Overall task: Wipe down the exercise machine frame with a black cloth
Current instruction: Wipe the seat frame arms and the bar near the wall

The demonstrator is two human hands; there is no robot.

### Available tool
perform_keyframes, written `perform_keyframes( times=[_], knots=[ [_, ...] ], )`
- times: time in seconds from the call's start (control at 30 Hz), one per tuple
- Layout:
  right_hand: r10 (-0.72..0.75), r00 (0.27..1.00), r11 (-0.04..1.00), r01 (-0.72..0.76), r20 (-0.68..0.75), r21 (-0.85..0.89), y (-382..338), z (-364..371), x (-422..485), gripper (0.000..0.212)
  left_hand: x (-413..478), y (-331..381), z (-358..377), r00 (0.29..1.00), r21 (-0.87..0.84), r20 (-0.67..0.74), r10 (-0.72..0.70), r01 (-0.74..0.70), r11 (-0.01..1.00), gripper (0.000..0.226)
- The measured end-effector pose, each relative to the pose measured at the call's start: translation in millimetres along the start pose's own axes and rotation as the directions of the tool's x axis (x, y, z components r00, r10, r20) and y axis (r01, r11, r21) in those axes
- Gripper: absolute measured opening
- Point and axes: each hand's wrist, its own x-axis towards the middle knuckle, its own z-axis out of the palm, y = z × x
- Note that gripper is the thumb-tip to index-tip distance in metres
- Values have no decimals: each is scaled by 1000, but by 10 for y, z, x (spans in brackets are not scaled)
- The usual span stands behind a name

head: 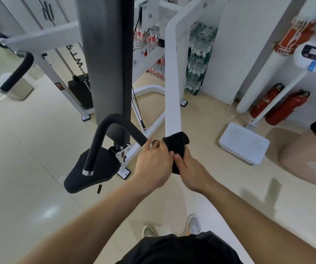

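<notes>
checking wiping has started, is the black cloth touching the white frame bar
Touching. The head view shows the black cloth wrapped over the white frame bar with no gap, gripped by the right hand and left hand.

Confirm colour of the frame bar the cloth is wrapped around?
White, seen in the head view: the frame bar under the black cloth.

We are reaching both bare arms forward, our hands meeting side by side. Our left hand (153,161) is curling its fingers closed, knuckles up. Just beside it, touching at the fingertips, our right hand (188,168) is gripping shut, thumb pressing inward.
</notes>
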Motion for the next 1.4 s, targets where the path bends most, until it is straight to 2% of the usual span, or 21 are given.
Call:
perform_keyframes(
  times=[0.1, 0.23, 0.37, 0.4, 0.47, 0.5, 0.53, 0.57, 0.7, 0.83, 0.9, 0.97, 1.13, 1.3, 1.4],
  knots=[
    [2, 1000, 1000, -2, -11, 11, 29, 34, -25, 48, -10, 28, 16, 997, -112, -54, -64, 58, 992, 17],
    [84, 996, 989, -83, 3, 125, 43, 15, 163, 54, 212, 2, 83, 987, -169, 75, -144, 155, 973, 38],
    [108, 994, 969, -100, -23, 225, 27, -24, 386, 61, 499, 116, 14, 954, -248, 122, -274, 296, 922, 28],
    [108, 994, 967, -100, -25, 235, 22, -49, 462, 61, 577, 119, 17, 937, -339, 151, -315, 349, 874, 27],
    [102, 994, 960, -93, -24, 265, -11, -119, 649, 59, 749, 79, -7, 871, -553, 271, -409, 489, 674, 26],
    [95, 995, 957, -84, -27, 278, -43, -167, 765, 58, 868, 42, -16, 848, -626, 309, -430, 522, 580, 26],
    [87, 996, 957, -75, -32, 282, -76, -222, 898, 59, 1002, -3, -28, 842, -661, 323, -433, 528, 533, 26],
    [80, 996, 959, -67, -36, 274, -118, -284, 1038, 60, 1152, -52, -45, 844, -668, 332, -422, 526, 527, 26],
    [62, 996, 976, -48, -59, 212, -294, -571, 1666, 60, 1787, -240, -187, 861, -612, 318, -398, 506, 608, 33],
    [80, 995, 979, -68, -57, 190, -363, -737, 2144, 61, 2179, -392, -212, 840, -713, 307, -447, 514, 476, 38],
    [62, 996, 979, -48, -64, 197, -354, -741, 2184, 59, 2203, -394, -163, 808, -772, 333, -486, 530, 353, 43],
    [47, 996, 980, -32, -72, 196, -341, -724, 2059, 55, 2090, -342, -135, 792, -800, 340, -508, 527, 286, 41],
    [-13, 1000, 984, 14, -10, 179, -175, -551, 1487, 47, 1587, -183, 27, 787, -771, 327, -523, 542, 333, 39],
    [153, 988, 918, -148, 15, 367, -311, -687, 1764, 48, 1696, -192, -48, 762, -755, 349, -546, 573, 318, 38],
    [121, 991, 953, -102, -49, 285, -341, -667, 1959, 48, 1803, -255, -26, 773, -779, 346, -532, 553, 297, 40]
  ],
)
